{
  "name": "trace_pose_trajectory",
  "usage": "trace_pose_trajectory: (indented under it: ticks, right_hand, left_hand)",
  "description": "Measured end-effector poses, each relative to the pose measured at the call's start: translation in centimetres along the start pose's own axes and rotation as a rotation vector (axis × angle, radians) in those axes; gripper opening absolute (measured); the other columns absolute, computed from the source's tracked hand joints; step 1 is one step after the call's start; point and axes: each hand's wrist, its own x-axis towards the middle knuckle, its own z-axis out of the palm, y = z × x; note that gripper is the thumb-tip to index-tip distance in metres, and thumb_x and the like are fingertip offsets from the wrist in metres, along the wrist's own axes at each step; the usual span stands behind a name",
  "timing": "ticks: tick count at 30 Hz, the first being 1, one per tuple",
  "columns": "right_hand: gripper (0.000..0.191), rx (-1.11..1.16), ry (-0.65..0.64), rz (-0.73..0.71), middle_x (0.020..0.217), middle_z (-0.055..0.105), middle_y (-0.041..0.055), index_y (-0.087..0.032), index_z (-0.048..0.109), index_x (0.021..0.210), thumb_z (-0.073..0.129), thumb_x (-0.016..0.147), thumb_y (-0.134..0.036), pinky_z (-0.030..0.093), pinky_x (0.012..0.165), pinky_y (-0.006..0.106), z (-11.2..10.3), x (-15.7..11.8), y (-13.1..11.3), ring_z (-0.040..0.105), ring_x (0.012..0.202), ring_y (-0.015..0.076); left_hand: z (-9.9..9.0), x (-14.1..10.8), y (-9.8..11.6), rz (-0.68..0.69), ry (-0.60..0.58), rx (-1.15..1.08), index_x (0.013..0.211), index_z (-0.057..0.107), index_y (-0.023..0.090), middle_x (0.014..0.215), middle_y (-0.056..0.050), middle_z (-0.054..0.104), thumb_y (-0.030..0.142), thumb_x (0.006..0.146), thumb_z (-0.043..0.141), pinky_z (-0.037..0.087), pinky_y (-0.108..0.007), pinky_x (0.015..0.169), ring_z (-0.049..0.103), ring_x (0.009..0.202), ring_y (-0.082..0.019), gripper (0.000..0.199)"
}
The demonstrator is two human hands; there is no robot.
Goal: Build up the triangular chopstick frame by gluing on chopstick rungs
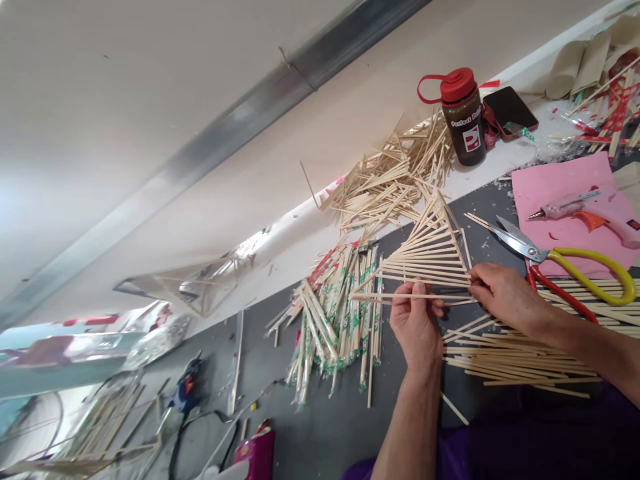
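— While both hands are engaged, where is the frame?

— The frame (pixel 433 259) is above the table (pixel 320 433), between the hands. It consists of thin sticks set in a twisting row. Whether its far end bears on anything cannot be determined.

— State the grip of the left hand.

— The left hand (pixel 416 327) pinches a stick at the near side of the frame: thumb on top, fingers curled beneath. No gap shows between digits and stick.

— And the right hand?

— The right hand (pixel 503 293) is clamped, thumb to forefinger, on the right corner of the frame. Its other fingers are mostly hidden. The two hands are near each other but apart.

— Which items border the working area?

— Left: the wrapped sticks (pixel 345 327), which the frame's left end overlaps in view. Far side: the pile (pixel 390 187), close behind the frame, with the bottle (pixel 465 127) at its right. Right: the scissors (pixel 533 252), blades spread towards the frame, handles beside the right forearm. Near side: loose sticks (pixel 520 360) below that forearm.

— Where is the widest clearance?

— Left of the left forearm; grey surface extends from there to the magenta case (pixel 260 453).
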Motion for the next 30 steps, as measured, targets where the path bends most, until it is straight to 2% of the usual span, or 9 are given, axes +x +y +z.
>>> trace_pose_trajectory:
  ticks: [16, 30]
  right_hand:
    - [0.009, -0.033, 0.003, -0.028, 0.085, 0.066, 0.0054, -0.018, 0.06, 0.084, 0.052, 0.085, -0.014, 0.04, 0.073, 0.026, 0.02, 0.35, 0.12, 0.06, 0.082, 0.0171]
    - [0.01, -0.058, 0.005, -0.03, 0.082, 0.064, 0.0041, -0.017, 0.06, 0.084, 0.052, 0.081, -0.012, 0.036, 0.065, 0.025, -0.03, 0.26, 0.13, 0.056, 0.073, 0.0152]
  left_hand:
    - [0.4, 0.15, 0.42, 0.012, -0.01, 0.031, 0.079, 0.057, 0.016, 0.065, 0.003, 0.067, 0.037, 0.069, 0.077, 0.037, -0.015, 0.035, 0.053, 0.039, -0.005, 0.031]
    - [0.39, 0.15, 0.24, 0.009, -0.01, 0.013, 0.079, 0.056, 0.016, 0.066, 0.003, 0.066, 0.037, 0.068, 0.078, 0.038, -0.016, 0.036, 0.053, 0.04, -0.006, 0.032]
